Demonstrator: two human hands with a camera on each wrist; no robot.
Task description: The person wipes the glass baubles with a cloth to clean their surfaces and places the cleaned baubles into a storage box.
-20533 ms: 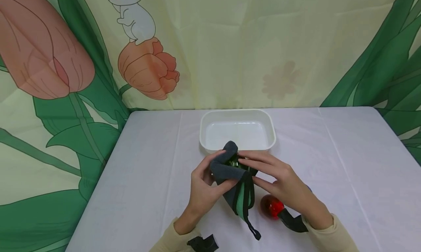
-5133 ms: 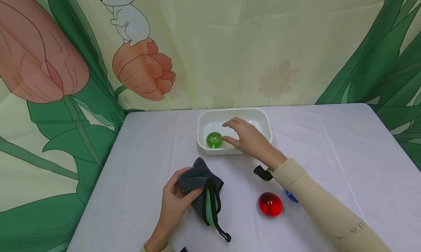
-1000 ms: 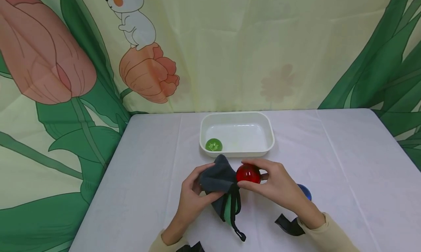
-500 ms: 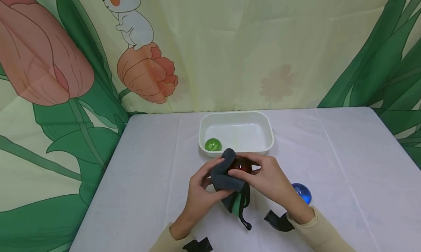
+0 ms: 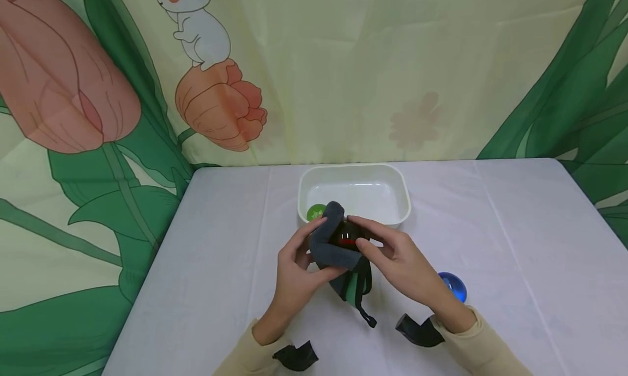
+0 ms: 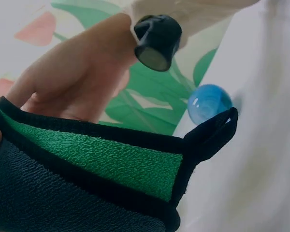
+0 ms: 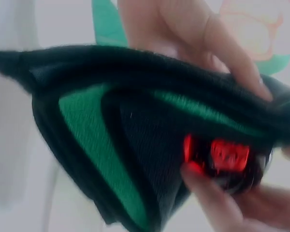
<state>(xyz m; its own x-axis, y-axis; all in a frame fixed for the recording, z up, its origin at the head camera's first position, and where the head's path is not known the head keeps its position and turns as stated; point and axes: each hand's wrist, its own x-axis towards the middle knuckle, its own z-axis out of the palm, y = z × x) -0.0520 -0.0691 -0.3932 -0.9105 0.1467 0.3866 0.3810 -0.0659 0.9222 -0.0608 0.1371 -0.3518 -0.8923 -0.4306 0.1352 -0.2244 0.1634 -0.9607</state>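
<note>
A folded cloth, slate blue outside and green inside with black edging and a hanging loop, is held up by my left hand. Fingers lie at its back and the thumb on its front fold. My right hand holds a glossy red ball in the cloth's fold, thumb in front and fingers behind. In the right wrist view the red ball shows between the cloth's edge and my fingertips, partly covered. The left wrist view shows the cloth's green lining and black border.
Behind the hands a white tray stands on the white-covered table, with a green ball in its left front corner, partly behind the cloth. A blue ball lies on the table beside my right forearm. A printed curtain hangs behind.
Earlier the green ball was in the cloth; later it lay in the tray. The red ball was picked up from the table, brought to the cloth and tucked into its fold.
</note>
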